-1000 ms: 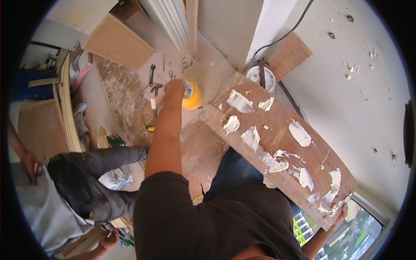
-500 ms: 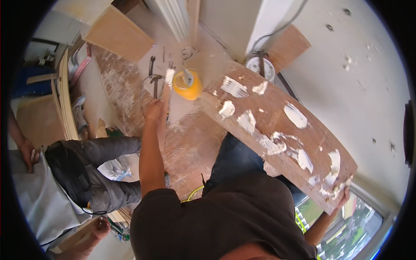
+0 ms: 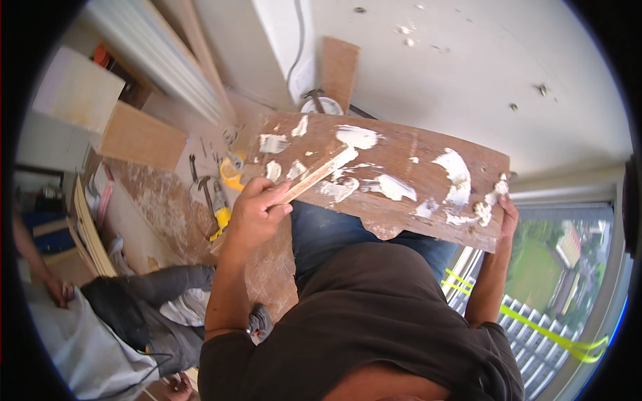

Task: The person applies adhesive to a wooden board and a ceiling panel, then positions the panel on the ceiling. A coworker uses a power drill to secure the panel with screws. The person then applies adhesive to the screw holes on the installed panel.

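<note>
My left hand (image 3: 262, 208) is closed around a narrow wooden strip (image 3: 311, 177), whose far end carries white paste. That end rests on or just over a brown wooden board (image 3: 401, 152) lying across in front of my body. Several smears and lumps of white paste (image 3: 359, 137) are scattered over the board's upper face. At the board's right end, my right hand (image 3: 509, 215) grips the edge, its thumb or fingers next to a lump of paste. Beyond my left hand, a yellow container (image 3: 232, 172) stands partly hidden behind the board's left end.
A hammer (image 3: 205, 190) and other tools lie on the worn wooden floor (image 3: 150, 190). At the left is another person in grey trousers (image 3: 174, 281). A white bucket (image 3: 321, 105) stands behind the board near the wall. A window (image 3: 562, 260) is at the right.
The strip in my left hand has come from beside the yellow container to over the board. My view has turned rightward, and the board now lies more level across it.
</note>
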